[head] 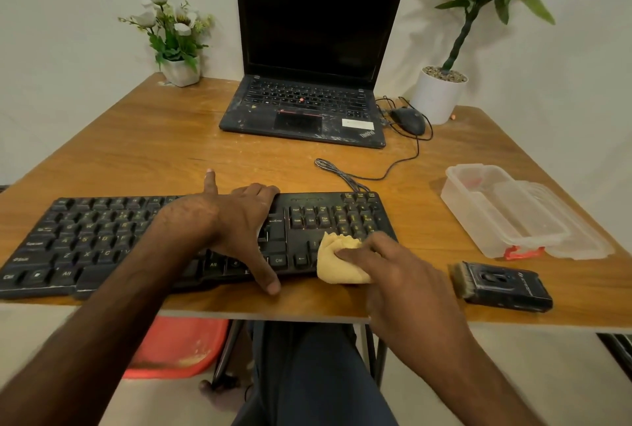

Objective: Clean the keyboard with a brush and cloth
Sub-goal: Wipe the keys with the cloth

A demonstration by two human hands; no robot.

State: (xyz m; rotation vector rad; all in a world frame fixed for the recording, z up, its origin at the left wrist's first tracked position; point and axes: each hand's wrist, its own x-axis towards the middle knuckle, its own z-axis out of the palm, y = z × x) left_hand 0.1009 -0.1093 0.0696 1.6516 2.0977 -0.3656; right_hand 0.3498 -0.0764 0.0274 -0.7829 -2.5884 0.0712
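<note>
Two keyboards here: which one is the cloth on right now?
The separate black keyboard at the near edge: the right hand holds the yellow cloth on its right end. The laptop's keyboard, farther back, is untouched.

Black plastic keyboard [102,241]: white and yellowish key legends. Crumpled pale-yellow cloth [337,263]. Black flat brush [506,287], tan bristles. Orange-brown wood-grain counter [154,152]. Black open laptop [307,111], red dot among keys. Clear plastic box [478,207], red clip. Red plastic seat [178,347].
</note>
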